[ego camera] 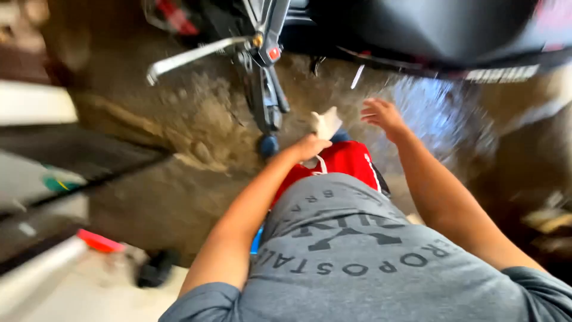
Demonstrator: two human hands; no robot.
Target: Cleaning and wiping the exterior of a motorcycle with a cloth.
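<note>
Both arms extended downward, left hand [311,146] in a closed grip, right hand [381,114] open, fingers spread.

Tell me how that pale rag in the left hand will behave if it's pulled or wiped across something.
The pale rag sticks up crumpled from the left hand, so it is probably soft and floppy, not stiff. It looks light, since a closed fist carries it easily. It should drape and bunch rather than slide cleanly. The picture is blurred, so its fabric is unclear.

A motorcycle [417,30] stood at the top of the view, its black seat blurred. A silver lever [190,56] stuck out to the left, beside a black stand [268,101]. The dirt floor [196,119] was rough, and a red object [98,241] lay lower left.
</note>
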